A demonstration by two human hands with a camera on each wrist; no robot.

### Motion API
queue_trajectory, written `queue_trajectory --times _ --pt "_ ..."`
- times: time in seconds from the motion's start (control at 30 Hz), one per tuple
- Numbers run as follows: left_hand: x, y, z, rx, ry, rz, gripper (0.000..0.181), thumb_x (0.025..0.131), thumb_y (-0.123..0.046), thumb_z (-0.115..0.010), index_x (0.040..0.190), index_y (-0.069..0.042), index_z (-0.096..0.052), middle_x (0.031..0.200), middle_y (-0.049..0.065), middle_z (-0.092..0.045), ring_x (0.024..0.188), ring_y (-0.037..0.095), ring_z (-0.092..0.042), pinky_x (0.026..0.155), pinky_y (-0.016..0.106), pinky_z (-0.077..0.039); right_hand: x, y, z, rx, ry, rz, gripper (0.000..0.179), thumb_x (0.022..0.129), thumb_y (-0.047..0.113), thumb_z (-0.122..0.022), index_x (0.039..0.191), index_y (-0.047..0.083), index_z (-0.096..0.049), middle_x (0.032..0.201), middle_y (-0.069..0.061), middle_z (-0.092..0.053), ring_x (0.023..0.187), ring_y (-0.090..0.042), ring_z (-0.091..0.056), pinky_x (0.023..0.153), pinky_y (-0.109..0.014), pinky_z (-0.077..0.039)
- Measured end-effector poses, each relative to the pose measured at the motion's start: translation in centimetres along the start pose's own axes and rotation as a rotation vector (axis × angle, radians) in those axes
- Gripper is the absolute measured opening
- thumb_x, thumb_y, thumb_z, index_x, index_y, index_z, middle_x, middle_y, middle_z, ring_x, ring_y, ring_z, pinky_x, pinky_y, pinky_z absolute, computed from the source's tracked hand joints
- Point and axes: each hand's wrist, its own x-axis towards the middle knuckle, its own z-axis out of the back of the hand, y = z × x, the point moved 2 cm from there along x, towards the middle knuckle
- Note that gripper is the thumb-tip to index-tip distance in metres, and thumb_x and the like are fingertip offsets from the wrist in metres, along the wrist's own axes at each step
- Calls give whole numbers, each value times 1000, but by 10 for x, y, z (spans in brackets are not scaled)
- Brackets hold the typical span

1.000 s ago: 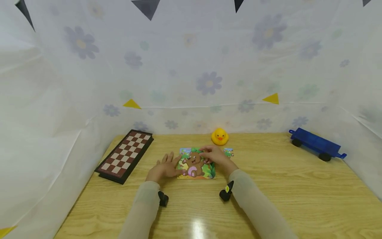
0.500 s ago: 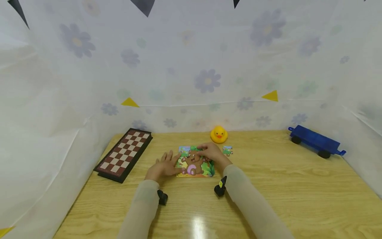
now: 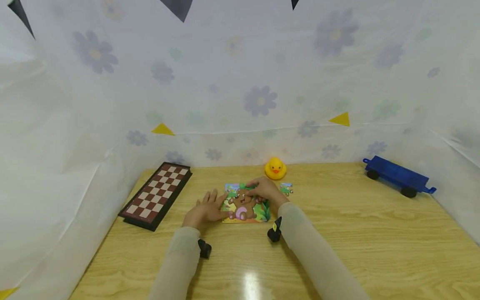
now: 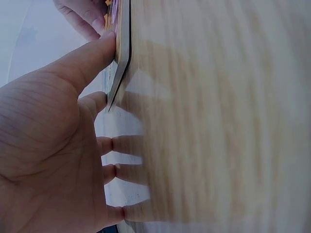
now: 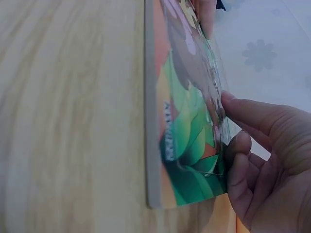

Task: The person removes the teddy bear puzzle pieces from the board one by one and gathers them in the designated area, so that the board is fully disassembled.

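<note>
A jigsaw puzzle board (image 3: 243,211) with a brown bear picture lies on the table. My left hand (image 3: 205,210) is spread at its left side. The left thumb (image 4: 104,46) rests on the board's edge, while the other fingertips touch the table. At the upper right, my right hand (image 3: 265,189) pinches what looks like a green puzzle piece (image 3: 242,186) by the board's top edge; the hand partly hides it. In the right wrist view the thumb (image 5: 228,99) touches the picture and the other fingers are curled. A loose puzzle piece (image 3: 286,188) lies right of the board.
Behind the board sits a yellow rubber duck (image 3: 275,168). To the left lies a folded checkered board (image 3: 157,193) in a black frame. A blue toy wagon (image 3: 398,175) stands at the far right. A flowered white cloth (image 3: 210,104) hangs behind the wooden table (image 3: 337,241).
My right hand and forearm have shifted slightly left and farther over the board's top edge. The left hand keeps its place at the board's left side.
</note>
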Motion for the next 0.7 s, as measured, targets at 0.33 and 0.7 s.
queue_trajectory --times 0.33,0.7 --pt "7 5 -6 15 -1 8 81 91 -60 -47 154 -26 -9 158 14 9 143 35 8 109 64 -1 3 1 -5 89 -41 -88 33 84 11 -73 115 7 -67 54 -4 -58 39 -10 -50 39 -23 -43" --pt "9 8 -8 10 -10 -1 85 88 -66 -45 154 -28 -8 157 14 10 143 35 10 108 64 -1 2 2 -16 159 -120 -97 28 84 4 -70 110 6 -62 52 -4 -52 38 -9 -45 37 -21 -37"
